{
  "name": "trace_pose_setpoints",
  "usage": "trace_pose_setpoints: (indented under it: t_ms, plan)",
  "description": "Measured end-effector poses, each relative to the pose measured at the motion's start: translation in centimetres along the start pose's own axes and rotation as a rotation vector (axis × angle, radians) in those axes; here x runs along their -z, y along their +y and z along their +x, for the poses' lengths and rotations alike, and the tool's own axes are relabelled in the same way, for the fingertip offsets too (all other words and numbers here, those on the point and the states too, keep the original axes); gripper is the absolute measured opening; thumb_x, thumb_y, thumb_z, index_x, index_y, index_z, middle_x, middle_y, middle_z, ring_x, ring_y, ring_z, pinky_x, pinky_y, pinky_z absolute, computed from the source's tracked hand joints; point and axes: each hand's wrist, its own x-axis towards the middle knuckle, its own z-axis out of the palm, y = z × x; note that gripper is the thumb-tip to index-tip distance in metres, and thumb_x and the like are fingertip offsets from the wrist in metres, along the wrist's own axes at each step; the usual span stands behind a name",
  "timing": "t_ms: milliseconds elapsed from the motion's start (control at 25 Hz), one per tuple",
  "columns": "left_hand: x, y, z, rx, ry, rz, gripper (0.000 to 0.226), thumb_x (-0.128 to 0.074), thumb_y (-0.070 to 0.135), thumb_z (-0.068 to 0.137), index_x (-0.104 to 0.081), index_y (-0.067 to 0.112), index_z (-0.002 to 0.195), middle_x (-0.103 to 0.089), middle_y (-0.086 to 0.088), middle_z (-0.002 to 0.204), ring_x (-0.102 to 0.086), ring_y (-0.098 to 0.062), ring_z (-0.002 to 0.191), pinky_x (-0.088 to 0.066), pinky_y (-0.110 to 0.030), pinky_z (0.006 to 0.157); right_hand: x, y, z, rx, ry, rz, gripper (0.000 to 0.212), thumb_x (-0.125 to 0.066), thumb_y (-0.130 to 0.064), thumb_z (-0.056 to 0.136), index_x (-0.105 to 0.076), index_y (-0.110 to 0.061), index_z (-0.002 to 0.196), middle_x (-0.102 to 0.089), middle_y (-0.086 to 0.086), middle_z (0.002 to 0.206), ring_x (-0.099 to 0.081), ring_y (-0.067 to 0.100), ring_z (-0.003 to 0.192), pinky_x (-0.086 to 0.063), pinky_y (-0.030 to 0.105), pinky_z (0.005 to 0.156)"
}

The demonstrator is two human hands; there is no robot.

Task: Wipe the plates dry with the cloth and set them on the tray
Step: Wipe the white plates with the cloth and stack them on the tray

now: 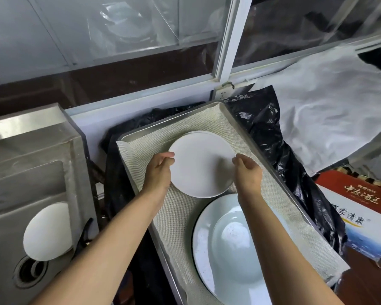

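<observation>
White plate [201, 167] held at its edges by both hands over the mesh-lined metal tray [246, 137], above another plate's rim [204, 132] showing behind it. Left hand [160, 170] grips the left edge, right hand [248, 171] the right edge, fingers curled. Larger pale-blue plate [229, 249] sits nearer on the tray. One more white plate [48, 232] leans in the steel sink [31, 172] at left.

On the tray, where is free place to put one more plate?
The tray has bare mat behind the white plate, up to the far rim, and a strip along the left rim beside the pale blue plate. The middle is crowded: both plates nearly meet there, with the left hand and right hand at the white plate's edges.
</observation>
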Motion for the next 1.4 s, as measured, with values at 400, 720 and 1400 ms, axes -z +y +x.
trace_pose_setpoints:
  t_ms: [400, 720, 1400]
  plan:
    - [0.5, -0.5, -0.5, -0.018, -0.123, 0.064, 0.015, -0.061, 0.021, 0.075, -0.071, 0.026, 0.086, -0.068, 0.011, 0.105, -0.06, -0.009, 0.105, -0.046, -0.031, 0.092, -0.6, 0.4, -2.0, 0.082, 0.003, -0.184, 0.035, -0.059, -0.019, 0.095, -0.064, -0.013, 0.129, -0.068, 0.005, 0.125, -0.063, 0.025, 0.117, -0.048, 0.042, 0.104]
    - [5.1, -0.8, -3.6, -0.151, -0.179, 0.193, 0.03, -0.054, 0.006, 0.098, -0.071, 0.03, 0.091, -0.071, 0.015, 0.103, -0.065, -0.004, 0.103, -0.053, -0.043, 0.1, -3.2, 0.5, -10.0, 0.302, -0.164, -0.221, 0.029, -0.057, -0.009, 0.095, -0.068, -0.018, 0.121, -0.07, 0.001, 0.117, -0.067, 0.015, 0.103, -0.051, 0.032, 0.094]
    - [38.1, -4.4, -13.7, -0.164, 0.077, 0.182, 0.032, -0.053, 0.001, 0.098, -0.072, 0.026, 0.09, -0.074, 0.022, 0.093, -0.068, -0.005, 0.099, -0.055, -0.042, 0.095, -20.5, 5.9, -38.6, 0.328, -0.533, -0.271, 0.019, -0.059, -0.011, 0.097, -0.073, -0.02, 0.105, -0.075, -0.008, 0.092, -0.067, 0.007, 0.084, -0.048, 0.016, 0.075]
